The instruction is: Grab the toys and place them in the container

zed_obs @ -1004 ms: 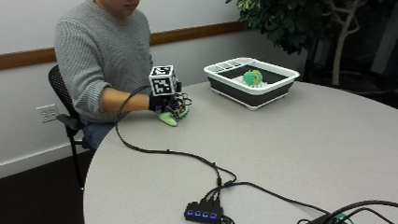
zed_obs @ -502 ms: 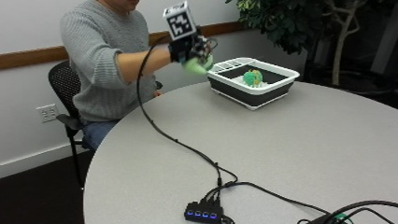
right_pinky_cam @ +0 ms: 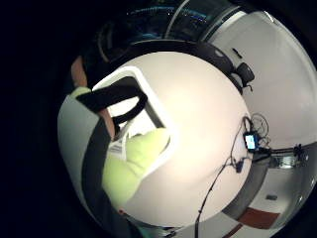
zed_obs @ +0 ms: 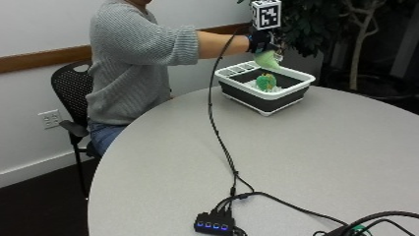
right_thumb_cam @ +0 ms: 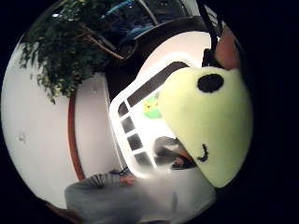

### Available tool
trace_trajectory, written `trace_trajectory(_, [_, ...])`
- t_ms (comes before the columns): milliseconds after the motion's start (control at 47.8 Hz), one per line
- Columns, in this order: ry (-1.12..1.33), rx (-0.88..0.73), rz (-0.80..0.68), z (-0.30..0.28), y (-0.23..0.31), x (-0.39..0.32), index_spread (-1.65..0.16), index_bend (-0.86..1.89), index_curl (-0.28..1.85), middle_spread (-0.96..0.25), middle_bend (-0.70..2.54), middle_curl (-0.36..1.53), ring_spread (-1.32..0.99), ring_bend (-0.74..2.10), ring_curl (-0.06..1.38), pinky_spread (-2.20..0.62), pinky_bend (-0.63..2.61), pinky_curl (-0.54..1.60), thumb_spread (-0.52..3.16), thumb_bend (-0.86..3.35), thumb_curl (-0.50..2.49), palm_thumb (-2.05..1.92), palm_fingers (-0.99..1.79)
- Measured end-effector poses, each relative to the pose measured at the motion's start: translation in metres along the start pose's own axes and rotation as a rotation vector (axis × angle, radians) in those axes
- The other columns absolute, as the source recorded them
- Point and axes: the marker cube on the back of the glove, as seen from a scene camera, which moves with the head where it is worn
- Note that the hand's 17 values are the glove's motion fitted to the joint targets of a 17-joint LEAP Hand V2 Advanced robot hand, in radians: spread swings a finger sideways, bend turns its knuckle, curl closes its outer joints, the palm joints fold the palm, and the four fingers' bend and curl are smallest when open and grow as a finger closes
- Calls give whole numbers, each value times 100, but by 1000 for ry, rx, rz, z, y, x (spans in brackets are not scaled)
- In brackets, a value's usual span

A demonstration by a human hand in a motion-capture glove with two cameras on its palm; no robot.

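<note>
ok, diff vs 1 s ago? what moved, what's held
The gloved right hand has lifted the light green plush toy off the table and carried it up and across; it now holds it above the container. The green toy already inside, the container itself and the person's seat are unchanged.

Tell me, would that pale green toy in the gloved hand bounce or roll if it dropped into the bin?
Probably neither. The green toy looks like soft plush with a stitched face, so it would likely land limp and stay put. It hangs from the hand above the container, seemingly light for its size. Its fuzzy surface should not slip easily.
</note>
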Motion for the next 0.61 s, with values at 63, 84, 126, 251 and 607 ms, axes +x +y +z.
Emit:
trace_trajectory(63, [-59, -14, -51, 3, -9, -13, -43, 63, 81, -27, 82, 84, -58, 109, 72, -40, 123, 51, 56, 16, 88, 59, 63])
trace_trajectory(84, [-76, -18, -75, 4, -10, -15, -44, 63, 81, -27, 82, 84, -58, 108, 72, -39, 122, 51, 56, 16, 89, 59, 62])
trace_trajectory(126, [-50, -31, -63, 7, -12, -12, -44, 61, 82, -27, 81, 85, -58, 108, 72, -39, 123, 50, 56, 15, 90, 59, 61])
trace_trajectory(251, [-44, -189, -104, 25, -2, -6, -44, 45, 82, -28, 69, 83, -55, 104, 72, -36, 129, 50, 65, 11, 91, 53, 36])
trace_trajectory(607, [-73, -242, -76, 23, 49, 28, -37, 13, 53, -15, 9, 48, -14, 17, 43, 2, 94, 37, 116, -6, 52, -7, -30])
